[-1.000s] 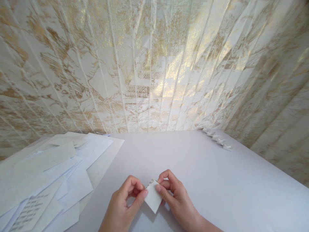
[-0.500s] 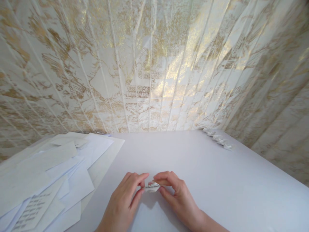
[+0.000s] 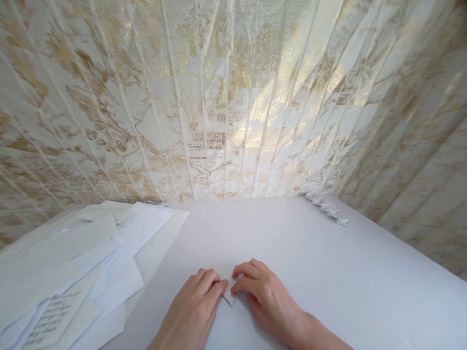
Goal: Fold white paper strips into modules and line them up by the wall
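A small folded piece of paper [image 3: 229, 296], whitish with a pointed corner toward me, lies on the white table between my hands. My left hand [image 3: 193, 304] closes on its left edge, the thumb pressed on top near the fingertips. On the other side, my right hand [image 3: 268, 294] has its curled fingers on the paper's right edge, and its thumb is mostly hidden beneath the hand. Fingers cover part of the paper, so its full shape does not show.
To the left spreads a heap of loose paper sheets [image 3: 98, 243], one with printed or written lines. At the table's far right corner sits a row of small folded paper pieces [image 3: 330, 211]. A gold-patterned curtain [image 3: 219, 121] hangs behind the white tabletop [image 3: 292, 243].
The folded paper was held up edgewise between my fingertips; now it is flat on the table. Both hands have lowered onto it, and the left thumb has moved on top.
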Tool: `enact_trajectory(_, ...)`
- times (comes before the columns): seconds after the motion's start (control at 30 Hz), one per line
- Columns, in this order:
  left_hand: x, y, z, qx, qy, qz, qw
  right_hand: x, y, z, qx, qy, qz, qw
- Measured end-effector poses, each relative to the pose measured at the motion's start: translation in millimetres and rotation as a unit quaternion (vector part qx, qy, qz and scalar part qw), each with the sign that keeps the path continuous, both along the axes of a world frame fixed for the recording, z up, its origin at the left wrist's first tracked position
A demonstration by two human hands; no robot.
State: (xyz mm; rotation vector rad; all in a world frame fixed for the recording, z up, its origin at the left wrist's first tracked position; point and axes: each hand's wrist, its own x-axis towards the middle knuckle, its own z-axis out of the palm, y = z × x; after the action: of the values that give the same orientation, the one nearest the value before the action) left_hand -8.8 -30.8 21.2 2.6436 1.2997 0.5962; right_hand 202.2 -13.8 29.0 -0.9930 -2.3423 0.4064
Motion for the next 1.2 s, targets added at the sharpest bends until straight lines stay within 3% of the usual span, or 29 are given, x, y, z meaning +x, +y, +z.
enact_trajectory(0.23, 5, 1, 0.5, 0.070, 0.103, 0.036, 0.992, 4, 4, 1.3, -0.008, 0.003, -0.015, 1.000)
enact_trajectory(0.5, 5, 0, -7.2, 0.114, 0.122, 0.027, 0.986, 3, 1, 3.8, -0.008, -0.016, -0.014, 1.000)
enact_trajectory(0.77, 7, 5, 2.8, 0.069, 0.067, -0.016, 0.995, 3, 3, 4.8, -0.051, 0.005, -0.032, 0.998)
enact_trajectory(0.97, 6, 6, 5.5, 0.035, 0.033, 0.028, 0.998, 3, 3, 10.6, -0.078, -0.009, -0.049, 0.996)
enact_trajectory(1.2, 6, 9, 4.9, -0.008, -0.014, 0.095, 0.995, -6, 7, 9.3, -0.096, -0.016, -0.121, 0.988)
